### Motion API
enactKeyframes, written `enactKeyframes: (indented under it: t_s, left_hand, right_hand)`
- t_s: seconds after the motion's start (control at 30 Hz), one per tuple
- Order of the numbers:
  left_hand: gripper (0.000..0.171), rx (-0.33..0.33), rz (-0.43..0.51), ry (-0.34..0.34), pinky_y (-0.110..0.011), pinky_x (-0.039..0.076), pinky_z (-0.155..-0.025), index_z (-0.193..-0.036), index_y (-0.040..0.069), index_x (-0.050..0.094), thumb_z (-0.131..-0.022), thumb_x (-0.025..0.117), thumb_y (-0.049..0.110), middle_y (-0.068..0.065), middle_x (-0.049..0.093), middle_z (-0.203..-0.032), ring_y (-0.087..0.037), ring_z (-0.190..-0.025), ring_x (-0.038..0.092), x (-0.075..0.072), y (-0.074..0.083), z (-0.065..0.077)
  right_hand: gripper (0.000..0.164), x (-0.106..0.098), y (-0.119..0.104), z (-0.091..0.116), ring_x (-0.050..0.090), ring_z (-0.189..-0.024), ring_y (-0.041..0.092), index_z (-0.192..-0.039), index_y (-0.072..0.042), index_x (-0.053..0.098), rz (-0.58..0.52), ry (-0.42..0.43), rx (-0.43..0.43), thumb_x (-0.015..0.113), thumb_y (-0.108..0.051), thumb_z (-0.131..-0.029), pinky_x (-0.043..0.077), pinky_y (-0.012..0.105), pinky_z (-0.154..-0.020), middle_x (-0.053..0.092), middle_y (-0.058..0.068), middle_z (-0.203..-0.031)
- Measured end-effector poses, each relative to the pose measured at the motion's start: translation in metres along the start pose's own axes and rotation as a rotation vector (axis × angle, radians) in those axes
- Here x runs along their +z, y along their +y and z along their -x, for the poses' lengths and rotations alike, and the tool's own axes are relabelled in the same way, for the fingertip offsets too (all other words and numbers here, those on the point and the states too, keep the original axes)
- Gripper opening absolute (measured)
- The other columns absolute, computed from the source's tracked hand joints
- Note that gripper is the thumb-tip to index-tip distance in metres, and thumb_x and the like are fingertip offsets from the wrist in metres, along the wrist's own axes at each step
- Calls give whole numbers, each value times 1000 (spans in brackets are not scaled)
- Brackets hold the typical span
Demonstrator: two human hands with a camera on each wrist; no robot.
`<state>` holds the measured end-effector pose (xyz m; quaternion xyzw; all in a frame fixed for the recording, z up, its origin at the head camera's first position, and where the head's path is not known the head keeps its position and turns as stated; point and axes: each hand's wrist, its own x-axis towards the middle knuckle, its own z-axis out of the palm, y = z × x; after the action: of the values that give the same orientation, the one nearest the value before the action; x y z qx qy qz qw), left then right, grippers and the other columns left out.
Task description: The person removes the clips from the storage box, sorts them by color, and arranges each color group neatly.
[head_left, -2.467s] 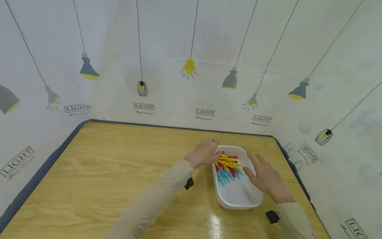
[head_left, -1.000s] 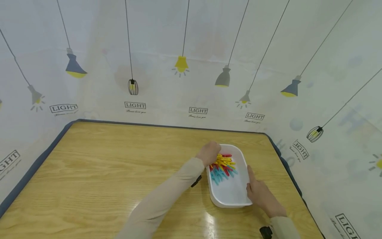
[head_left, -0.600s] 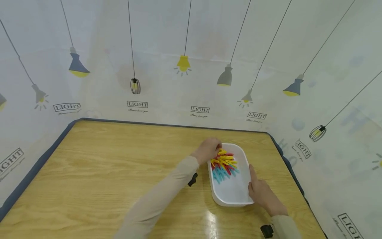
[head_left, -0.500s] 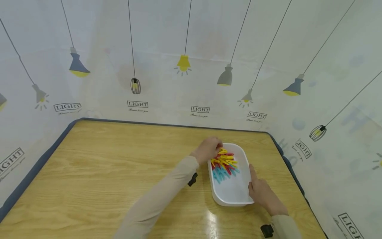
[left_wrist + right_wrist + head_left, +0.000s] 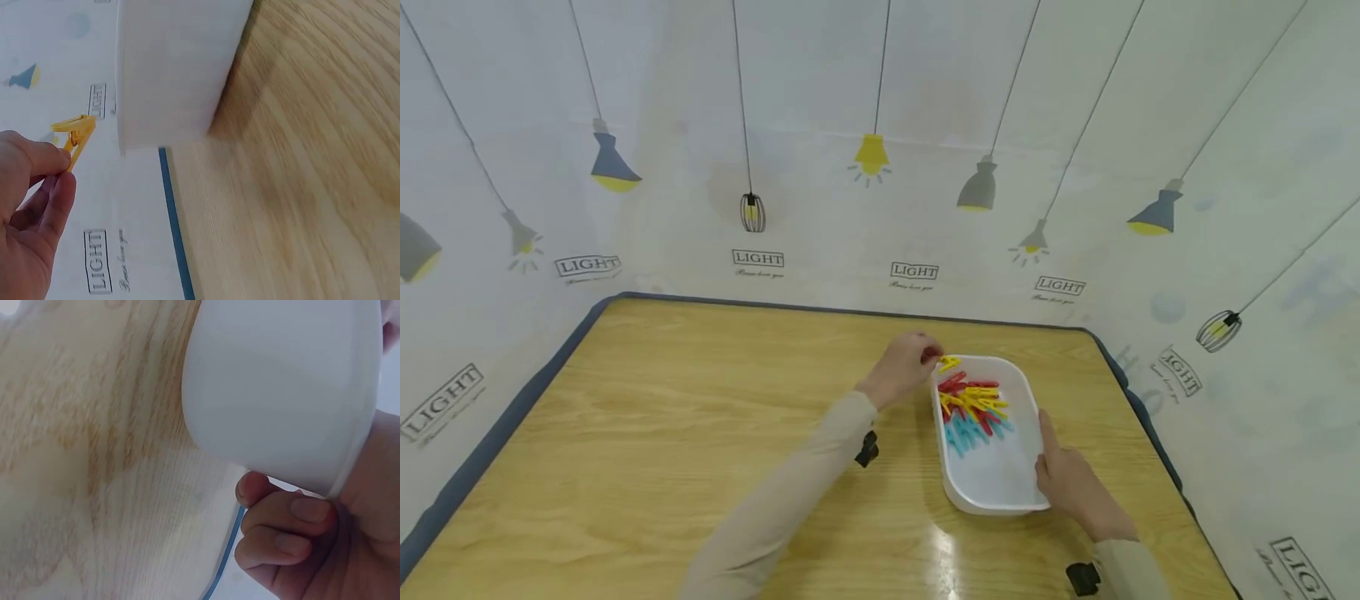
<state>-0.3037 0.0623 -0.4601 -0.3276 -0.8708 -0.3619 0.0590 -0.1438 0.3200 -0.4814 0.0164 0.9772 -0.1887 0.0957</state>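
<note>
My left hand (image 5: pixel 901 367) pinches a yellow clothespin (image 5: pixel 950 364) at the far left corner of a white plastic bin (image 5: pixel 996 483). In the left wrist view, thumb and fingertips grip one leg of the clothespin (image 5: pixel 78 130), its spring showing, beside the bin's outer wall (image 5: pixel 175 75). A pile of red, yellow and light blue clothespins (image 5: pixel 976 404) lies in the bin's left half. My right hand (image 5: pixel 1078 487) holds the bin's right side near the front. The right wrist view has its fingers (image 5: pixel 275 544) curled against the bin's outside, below the rim.
The bin stands on a wood-grain table (image 5: pixel 700 433) towards its right side. Around the table's back and sides runs a dark blue edge (image 5: pixel 820 307). A white cloth printed with lamps (image 5: pixel 820 192) rises behind and on both sides.
My left hand reached into the clothespin pile and has come up and left to the bin's corner with a yellow clothespin. My right hand moved from above the bin onto its right side.
</note>
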Motion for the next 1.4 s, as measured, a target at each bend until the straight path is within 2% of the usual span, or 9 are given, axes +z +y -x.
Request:
enactKeyframes:
  t_s: [0.13, 0.3, 0.63, 0.93, 1.07, 1.23, 1.4]
  left_hand:
    - [16, -28, 59, 58, -20, 55, -76, -111, 2, 73, -98, 65, 8, -9, 72, -105, -17, -90, 66, -14, -14, 9]
    - [14, -47, 91, 127, -21, 55, -73, -109, 2, 73, -97, 65, 6, -10, 73, -101, -17, -86, 68, -28, -30, 18]
    - [11, -132, 77, 175, -25, 57, -74, -105, 4, 73, -96, 68, 6, -9, 71, -100, -17, -86, 67, -44, -62, 46]
    - [10, -198, 30, 229, -31, 58, -76, -102, 1, 73, -95, 67, 3, -13, 70, -99, -21, -86, 67, -71, -97, 82]
    - [10, -219, 10, 255, -35, 58, -76, -102, -1, 73, -94, 68, 2, -15, 70, -99, -24, -86, 68, -83, -115, 103]
    - [10, -257, -5, 300, -38, 59, -76, -101, -2, 73, -93, 68, 2, -17, 71, -98, -26, -86, 68, -96, -134, 128]
    - [11, -308, -11, 331, -40, 58, -76, -101, -3, 73, -93, 68, 2, -18, 71, -97, -28, -86, 67, -107, -148, 146]
  right_hand:
    - [71, -2, -2, 1, 48, -57, 16, -158, 6, 2, -3, -2, -8, 43, -7, -102, 40, 31, -57, 55, 8, -71]
    - [71, -5, -6, 3, 47, -56, 17, -158, 6, 1, 12, -15, 7, 43, -8, -102, 39, 31, -56, 51, 7, -68]
    - [70, -4, -7, 3, 48, -59, 18, -156, 10, 4, 64, -7, -26, 45, -6, -100, 41, 33, -59, 56, 11, -70]
    - [71, -5, -6, 1, 50, -61, 20, -155, 11, 2, 99, -6, -42, 45, -5, -100, 42, 34, -60, 59, 13, -71]
    - [72, -5, -5, 2, 48, -59, 19, -155, 10, 0, 97, -24, -34, 44, -6, -101, 39, 33, -58, 54, 9, -69]
    - [72, -5, -7, 3, 44, -53, 17, -155, 12, 0, 111, -10, -68, 45, -6, -100, 37, 31, -54, 48, 6, -63]
    - [73, -5, -9, 2, 44, -54, 17, -155, 11, -2, 110, -26, -47, 43, -6, -101, 37, 32, -56, 48, 7, -64]
